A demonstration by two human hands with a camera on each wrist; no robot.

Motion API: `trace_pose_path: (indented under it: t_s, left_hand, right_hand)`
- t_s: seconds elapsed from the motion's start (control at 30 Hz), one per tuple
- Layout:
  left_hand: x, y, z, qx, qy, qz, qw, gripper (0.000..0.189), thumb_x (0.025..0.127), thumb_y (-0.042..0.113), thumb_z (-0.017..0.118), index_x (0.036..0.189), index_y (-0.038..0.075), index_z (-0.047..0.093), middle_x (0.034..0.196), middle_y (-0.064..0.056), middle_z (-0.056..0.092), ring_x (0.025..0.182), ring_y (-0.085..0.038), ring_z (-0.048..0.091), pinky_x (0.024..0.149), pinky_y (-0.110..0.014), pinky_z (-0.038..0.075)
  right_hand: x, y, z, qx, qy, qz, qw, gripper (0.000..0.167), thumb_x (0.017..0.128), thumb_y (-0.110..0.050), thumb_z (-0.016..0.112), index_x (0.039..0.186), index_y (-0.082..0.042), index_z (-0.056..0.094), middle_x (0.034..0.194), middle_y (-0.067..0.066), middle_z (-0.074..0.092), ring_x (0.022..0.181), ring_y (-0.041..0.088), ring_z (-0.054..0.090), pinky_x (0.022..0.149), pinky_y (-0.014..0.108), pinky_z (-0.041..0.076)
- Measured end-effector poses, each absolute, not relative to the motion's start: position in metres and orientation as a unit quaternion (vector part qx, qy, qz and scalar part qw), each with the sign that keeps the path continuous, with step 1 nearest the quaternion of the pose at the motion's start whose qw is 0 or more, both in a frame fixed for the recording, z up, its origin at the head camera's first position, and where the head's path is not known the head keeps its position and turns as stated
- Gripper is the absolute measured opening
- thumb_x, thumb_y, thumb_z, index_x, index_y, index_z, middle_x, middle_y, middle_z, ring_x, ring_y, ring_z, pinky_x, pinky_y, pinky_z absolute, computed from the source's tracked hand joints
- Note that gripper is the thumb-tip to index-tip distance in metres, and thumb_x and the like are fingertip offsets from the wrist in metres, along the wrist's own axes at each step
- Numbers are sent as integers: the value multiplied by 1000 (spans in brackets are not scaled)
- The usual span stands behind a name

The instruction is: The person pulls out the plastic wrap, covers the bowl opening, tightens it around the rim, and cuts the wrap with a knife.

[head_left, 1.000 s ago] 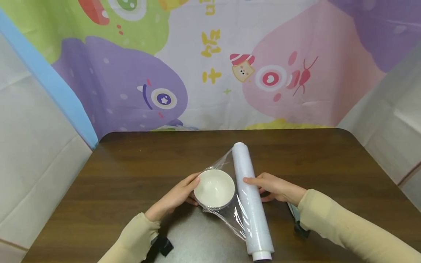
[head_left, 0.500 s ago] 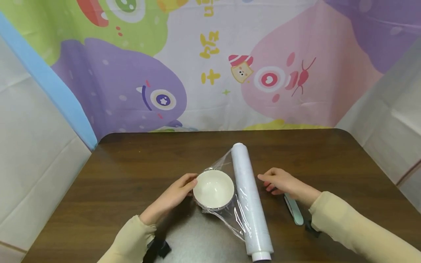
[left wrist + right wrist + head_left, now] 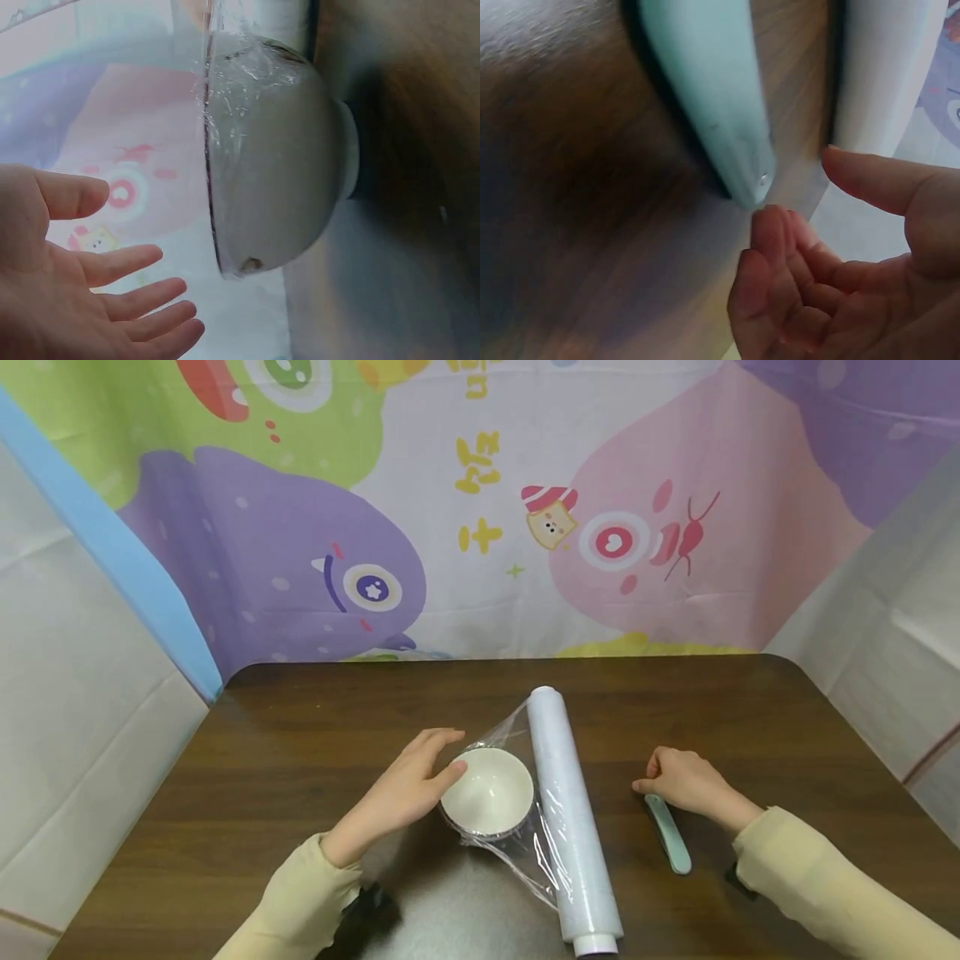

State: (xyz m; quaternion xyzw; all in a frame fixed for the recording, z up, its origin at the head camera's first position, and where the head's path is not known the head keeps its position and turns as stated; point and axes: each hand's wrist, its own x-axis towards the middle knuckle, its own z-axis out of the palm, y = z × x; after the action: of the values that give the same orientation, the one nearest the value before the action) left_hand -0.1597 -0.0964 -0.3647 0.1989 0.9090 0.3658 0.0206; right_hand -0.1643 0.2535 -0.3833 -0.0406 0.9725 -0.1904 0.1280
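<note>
White bowl [image 3: 491, 797] stands beside a film roll [image 3: 573, 835]

The bowl sits upright on its foot near the middle of the dark wooden bench [image 3: 255, 802]. Clear film [image 3: 542, 864] runs from the roll to the bowl and bunches against its outer wall; whether it spans the mouth cannot be told. The roll lies slantwise just to the right.

The person's left hand [image 3: 405, 781] has its grip spread, fingers and thumb apart and holding nothing. From the head view the thumb overlaps the rim, but the left wrist view shows a gap between hand and bowl.

The right hand [image 3: 686, 781] is beyond the roll, near a slim pale green tool [image 3: 670, 837] lying on the bench. Its grip is loose: fingers bent, thumb away from them, nothing pinched. The fingertips are just beside the tool's far end; whether they touch is unclear.

Behind the bench hangs a cloth [image 3: 480, 610] printed with cartoon creatures.
</note>
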Motion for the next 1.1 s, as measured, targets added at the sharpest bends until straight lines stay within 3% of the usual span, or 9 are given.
trace_pose_path:
  t_s: [0.33,0.53,0.77,0.93,1.1]
  left_hand:
    - [-159,-84,-354,235,910,341,4,38,90,28,53,125,12,52,138,-4,42,129,-22,34,103,-43,31]
    - [-160,-78,-351,254,905,341,5,36,91,26,52,123,10,54,138,-1,43,129,-21,35,104,-41,29]
    - [-161,-76,-351,256,906,338,4,35,91,26,51,122,9,55,137,-1,44,129,-21,36,105,-41,29]
    - [-162,-75,-352,258,904,340,0,34,91,25,51,121,9,56,136,1,45,128,-21,37,104,-40,30]
    - [-162,-75,-352,258,903,345,-6,31,91,23,51,118,9,58,135,1,47,126,-21,39,104,-40,30]
  right_hand:
    - [-162,261,-389,-27,968,-174,176,49,73,-32,72,93,5,47,76,10,52,65,22,47,55,31,38]
    - [-161,260,-392,-27,966,-190,174,41,72,-26,73,87,4,49,73,9,51,61,18,50,52,27,40]
    - [-161,254,-392,-45,961,-213,171,21,70,-21,72,66,-7,58,61,-1,50,53,12,45,47,24,37]
    - [-162,248,-385,-57,956,-227,175,18,72,-20,71,67,-8,59,62,-2,51,56,12,45,50,24,37]
    - [-166,238,-370,-71,954,-238,166,18,76,-22,69,79,-5,64,71,0,58,62,13,48,54,26,40]
